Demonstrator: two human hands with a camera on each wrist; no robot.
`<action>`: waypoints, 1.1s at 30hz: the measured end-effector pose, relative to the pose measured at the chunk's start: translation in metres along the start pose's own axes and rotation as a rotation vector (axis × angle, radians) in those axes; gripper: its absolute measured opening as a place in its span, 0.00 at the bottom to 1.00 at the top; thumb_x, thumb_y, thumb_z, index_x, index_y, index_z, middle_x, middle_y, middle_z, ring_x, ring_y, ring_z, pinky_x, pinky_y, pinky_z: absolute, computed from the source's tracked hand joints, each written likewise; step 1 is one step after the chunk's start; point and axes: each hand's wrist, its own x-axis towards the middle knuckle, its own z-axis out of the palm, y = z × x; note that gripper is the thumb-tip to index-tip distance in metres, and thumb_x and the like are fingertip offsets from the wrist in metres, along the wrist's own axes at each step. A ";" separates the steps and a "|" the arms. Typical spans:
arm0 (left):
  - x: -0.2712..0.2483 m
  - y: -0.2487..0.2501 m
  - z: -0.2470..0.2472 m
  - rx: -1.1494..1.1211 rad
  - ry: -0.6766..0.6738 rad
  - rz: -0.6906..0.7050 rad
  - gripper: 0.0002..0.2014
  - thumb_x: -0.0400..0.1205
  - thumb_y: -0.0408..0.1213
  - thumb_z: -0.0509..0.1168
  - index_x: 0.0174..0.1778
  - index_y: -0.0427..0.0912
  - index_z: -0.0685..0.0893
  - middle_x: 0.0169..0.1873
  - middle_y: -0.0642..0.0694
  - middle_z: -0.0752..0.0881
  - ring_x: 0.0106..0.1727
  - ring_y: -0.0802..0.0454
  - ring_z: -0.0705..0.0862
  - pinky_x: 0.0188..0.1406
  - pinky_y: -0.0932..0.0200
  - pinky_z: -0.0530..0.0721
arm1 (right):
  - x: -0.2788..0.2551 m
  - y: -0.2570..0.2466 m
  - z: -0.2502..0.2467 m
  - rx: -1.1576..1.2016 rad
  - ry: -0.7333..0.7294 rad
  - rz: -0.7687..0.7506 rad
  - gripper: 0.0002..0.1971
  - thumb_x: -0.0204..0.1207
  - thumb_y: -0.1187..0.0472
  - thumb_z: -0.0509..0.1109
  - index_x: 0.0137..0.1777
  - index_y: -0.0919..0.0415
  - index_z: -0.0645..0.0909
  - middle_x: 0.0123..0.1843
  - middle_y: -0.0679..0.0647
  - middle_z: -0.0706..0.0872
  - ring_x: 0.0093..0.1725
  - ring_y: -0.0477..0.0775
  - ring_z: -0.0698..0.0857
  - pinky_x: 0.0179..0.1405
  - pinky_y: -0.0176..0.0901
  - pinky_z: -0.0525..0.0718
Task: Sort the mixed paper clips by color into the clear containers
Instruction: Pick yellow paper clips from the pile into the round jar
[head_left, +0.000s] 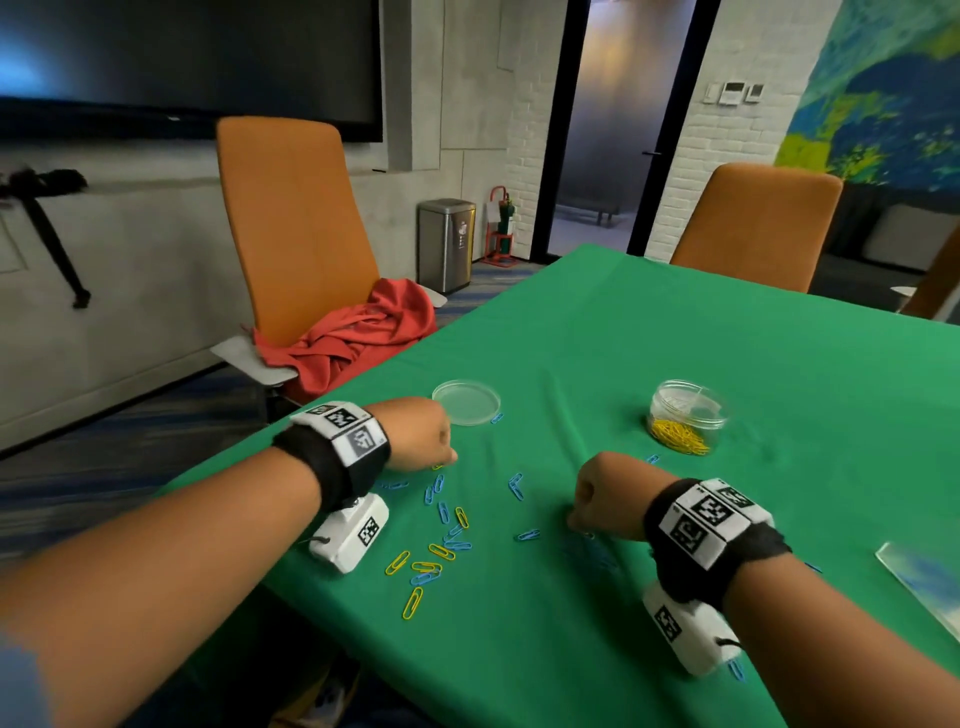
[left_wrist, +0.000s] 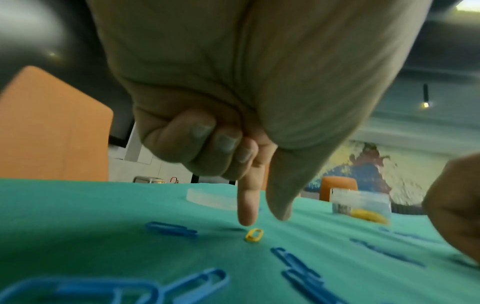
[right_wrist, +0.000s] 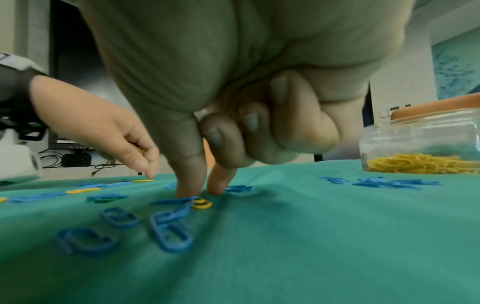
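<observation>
Green cloth table (head_left: 675, 364): left hand (head_left: 415, 434) pinches small yellow paper clips (right_wrist: 140, 149); right hand (head_left: 608, 496), fingers curled, presses scattered blue paper clips (right_wrist: 171, 201); grasp unclear.

In the head view, the backs of the left hand (head_left: 420, 435) and right hand (head_left: 608, 496) are hiding their fingertips. The blue clips (left_wrist: 387, 251) are blurring at right in the left wrist view.
</observation>
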 end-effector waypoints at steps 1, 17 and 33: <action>0.003 0.003 -0.001 0.053 0.002 -0.011 0.17 0.81 0.51 0.68 0.47 0.38 0.90 0.45 0.42 0.91 0.48 0.43 0.89 0.49 0.54 0.86 | -0.001 -0.002 0.000 -0.024 -0.008 -0.003 0.16 0.76 0.51 0.70 0.54 0.64 0.87 0.52 0.60 0.89 0.53 0.60 0.87 0.52 0.47 0.87; 0.004 0.027 -0.011 -0.300 -0.009 -0.057 0.07 0.80 0.35 0.60 0.41 0.34 0.78 0.39 0.33 0.81 0.38 0.39 0.82 0.29 0.58 0.65 | -0.015 0.021 0.000 0.207 0.002 -0.113 0.11 0.68 0.58 0.76 0.51 0.47 0.88 0.31 0.43 0.78 0.30 0.41 0.77 0.27 0.34 0.72; 0.015 0.078 -0.003 -0.663 -0.282 0.113 0.10 0.66 0.41 0.56 0.35 0.46 0.81 0.17 0.57 0.72 0.18 0.58 0.68 0.19 0.67 0.65 | -0.015 0.048 -0.002 0.279 -0.102 -0.231 0.17 0.68 0.56 0.79 0.55 0.40 0.85 0.27 0.42 0.78 0.25 0.36 0.75 0.28 0.31 0.70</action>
